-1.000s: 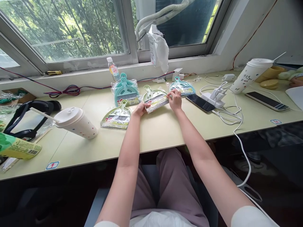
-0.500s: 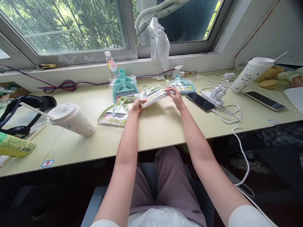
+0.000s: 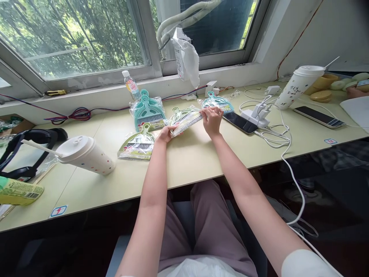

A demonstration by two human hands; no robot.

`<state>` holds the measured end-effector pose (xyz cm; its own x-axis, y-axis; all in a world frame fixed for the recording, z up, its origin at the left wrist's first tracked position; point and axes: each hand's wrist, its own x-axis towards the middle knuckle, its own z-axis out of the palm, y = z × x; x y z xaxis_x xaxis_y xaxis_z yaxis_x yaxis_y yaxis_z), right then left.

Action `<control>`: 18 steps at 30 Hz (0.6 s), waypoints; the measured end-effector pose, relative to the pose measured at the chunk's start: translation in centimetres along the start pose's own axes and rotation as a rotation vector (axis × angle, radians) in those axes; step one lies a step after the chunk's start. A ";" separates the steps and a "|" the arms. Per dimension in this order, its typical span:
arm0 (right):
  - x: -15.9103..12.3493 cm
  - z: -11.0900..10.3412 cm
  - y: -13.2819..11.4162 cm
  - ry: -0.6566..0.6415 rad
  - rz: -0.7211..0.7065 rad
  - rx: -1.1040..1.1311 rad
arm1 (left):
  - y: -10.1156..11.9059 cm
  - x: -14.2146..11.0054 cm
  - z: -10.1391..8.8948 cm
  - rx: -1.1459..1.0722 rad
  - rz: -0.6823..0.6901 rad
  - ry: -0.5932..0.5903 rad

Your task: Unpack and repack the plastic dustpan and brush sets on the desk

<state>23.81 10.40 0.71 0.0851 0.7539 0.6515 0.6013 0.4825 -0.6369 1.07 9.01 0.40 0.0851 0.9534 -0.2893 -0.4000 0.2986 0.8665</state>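
White adapter [image 3: 258,116] — amid cables, beside phone [image 3: 240,122]

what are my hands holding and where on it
A plastic-wrapped light green dustpan-and-brush set, its near-left corner in the left hand, its right end in the right hand.

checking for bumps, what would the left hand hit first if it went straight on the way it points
Likely the wrapped green dustpan set that the left hand holds; past that, depth is unclear.
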 end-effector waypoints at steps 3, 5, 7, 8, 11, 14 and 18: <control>0.2 0.0 0.2 -0.007 0.024 0.031 | 0.0 -0.1 0.1 0.017 -0.048 -0.021; 0.3 0.0 0.1 -0.015 0.053 0.096 | 0.0 0.0 0.0 0.014 -0.038 -0.063; 0.5 0.0 0.0 -0.005 0.099 0.212 | -0.2 0.1 0.0 0.012 -0.011 -0.114; 0.6 0.1 -0.1 0.006 0.134 0.290 | -0.3 0.2 -0.1 0.015 0.003 -0.138; 0.6 0.4 0.0 0.028 0.275 0.540 | -0.6 0.4 -0.1 0.025 0.053 -0.180; 0.6 0.7 0.2 0.009 0.381 0.660 | -0.9 0.4 0.0 0.040 0.078 -0.213; 0.6 0.9 0.5 0.027 0.442 0.684 | -1.0 0.2 -0.1 0.059 0.086 -0.226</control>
<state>23.47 11.52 0.39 0.2256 0.9315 0.2853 -0.1096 0.3153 -0.9427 1.41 8.95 -0.52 0.2573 0.9588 -0.1207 -0.3611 0.2113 0.9083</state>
